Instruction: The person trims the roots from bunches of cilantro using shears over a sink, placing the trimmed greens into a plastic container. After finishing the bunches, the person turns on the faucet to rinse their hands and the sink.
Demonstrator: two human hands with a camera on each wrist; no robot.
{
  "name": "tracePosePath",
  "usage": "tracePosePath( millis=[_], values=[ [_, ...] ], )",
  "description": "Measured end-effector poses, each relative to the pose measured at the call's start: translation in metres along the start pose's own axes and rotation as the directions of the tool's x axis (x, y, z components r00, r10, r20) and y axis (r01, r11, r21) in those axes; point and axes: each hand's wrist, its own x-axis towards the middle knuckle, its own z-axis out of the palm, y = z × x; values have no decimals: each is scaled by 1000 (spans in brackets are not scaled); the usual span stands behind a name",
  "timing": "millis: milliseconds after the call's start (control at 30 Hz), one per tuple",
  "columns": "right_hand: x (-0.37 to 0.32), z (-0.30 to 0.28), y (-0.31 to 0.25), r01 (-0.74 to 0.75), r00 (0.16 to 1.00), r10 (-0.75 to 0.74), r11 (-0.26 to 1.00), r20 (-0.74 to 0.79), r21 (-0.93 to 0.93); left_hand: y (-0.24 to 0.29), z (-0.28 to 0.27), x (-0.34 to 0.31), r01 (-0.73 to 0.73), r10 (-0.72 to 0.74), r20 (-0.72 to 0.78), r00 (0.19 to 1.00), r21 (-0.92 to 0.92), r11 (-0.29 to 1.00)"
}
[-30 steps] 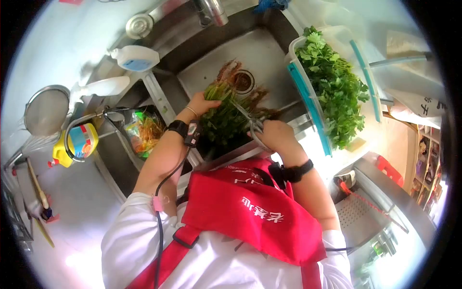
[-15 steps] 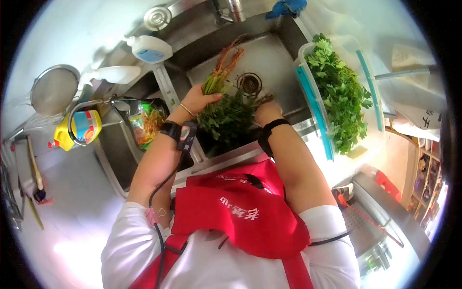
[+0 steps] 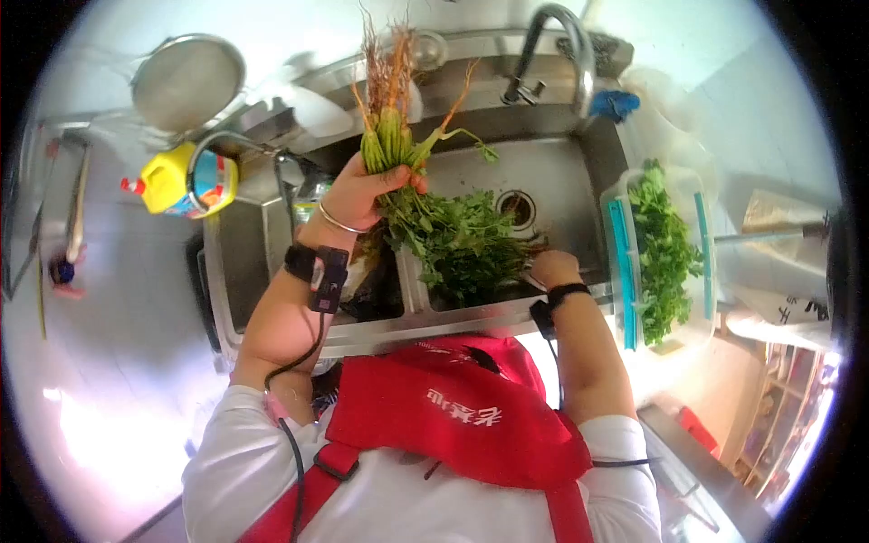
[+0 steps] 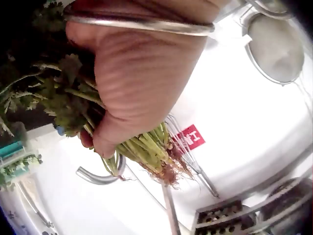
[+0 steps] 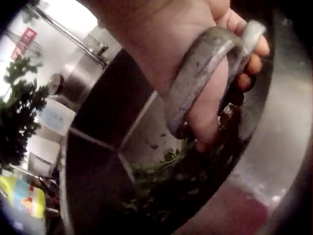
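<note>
My left hand [image 3: 355, 197] grips a bunch of coriander [image 3: 389, 145] by its stems, thumb across them, over the divider between the basins. The bunch's reddish-brown roots point away from me and its leaves hang toward the sink. My right hand [image 3: 554, 268] is low in the right basin. In the right wrist view it holds scissors [image 5: 200, 73], the thumb through one grey metal handle loop, fingers curled by the other. Their blades are hidden. Below its fingertips lies a dark pile of greens [image 5: 171, 188]. Some brown roots [image 3: 538, 242] show beside this hand.
A clear plastic box with teal clips [image 3: 623, 271] stands right of the sink, with leafy greens [image 3: 665, 258] inside. The faucet [image 3: 584, 72] arches over the right basin, near a blue cloth [image 3: 614, 104]. At left are a yellow bottle [image 3: 186, 179] and a round strainer [image 3: 188, 83].
My left hand has raised the coriander bunch up out of the basin. The right hand, with the scissors, has gone lower and rightward into the sink. The head view has shifted.
</note>
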Motion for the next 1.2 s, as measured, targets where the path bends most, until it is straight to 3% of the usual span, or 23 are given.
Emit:
tracePosePath(
  millis=[33,167,233,300,333,367,433,500,567,600,667,700,767,833,900,1000,1067,1133,1200],
  values=[
    [-14,-11,-4,41,998,-41,999,-41,12,13,-2,-10,-25,25,-13,1000,-14,1000],
    [-78,-72,-26,-122,992,120,981,22,150,68,-22,-54,-119,121,-3,993,119,986],
    [-96,-76,-37,-80,993,92,983,-68,168,85,-38,-81,-134,144,-41,989,180,974],
    [-106,-80,-51,73,966,40,907,-256,415,97,-53,-104,-98,119,-53,992,292,951],
    [-109,-78,-68,217,926,14,798,-378,562,100,-61,-116,-79,100,-48,994,325,942],
    [-111,-81,-80,224,924,4,806,-383,548,101,-69,-125,-90,114,-56,992,321,943],
    [-133,-112,-133,503,836,-116,551,-536,666,98,-84,-141,-87,99,-14,995,357,930],
    [-132,-130,-180,708,700,-200,321,-686,629,90,-94,-154,-105,98,39,994,319,942],
    [-146,-159,-234,751,656,-267,128,-706,648,80,-99,-167,-94,125,-52,991,399,912],
    [-141,-163,-256,755,651,-273,140,-708,640,77,-103,-171,-70,99,-55,994,390,918],
    [-128,-161,-291,808,569,-250,-4,-783,589,69,-111,-176,-67,95,-62,994,359,931],
    [-127,-159,-302,810,567,-259,6,-782,586,64,-115,-178,-51,78,-68,995,336,940],
    [-125,-154,-319,652,727,-273,-10,-630,758,55,-124,-181,-54,82,-83,993,296,954],
    [-126,-145,-337,615,758,-251,-35,-602,788,45,-134,-184,-33,55,-61,997,312,949],
    [-127,-141,-348,455,827,-257,-218,-500,864,32,-139,-185,-56,78,-70,994,264,963],
    [-109,-127,-349,342,852,-307,-288,-424,895,19,-147,-185,-53,70,-84,994,187,981],
    [-100,-121,-346,364,855,-295,-246,-427,898,12,-154,-184,-28,40,-85,996,144,989],
    [-99,-122,-347,379,859,-285,-207,-426,902,8,-161,-185,46,-40,-30,999,226,973],
    [-100,-125,-347,336,886,-254,-228,-389,914,6,-156,-184,18,-5,-53,999,248,969]
  ],
)
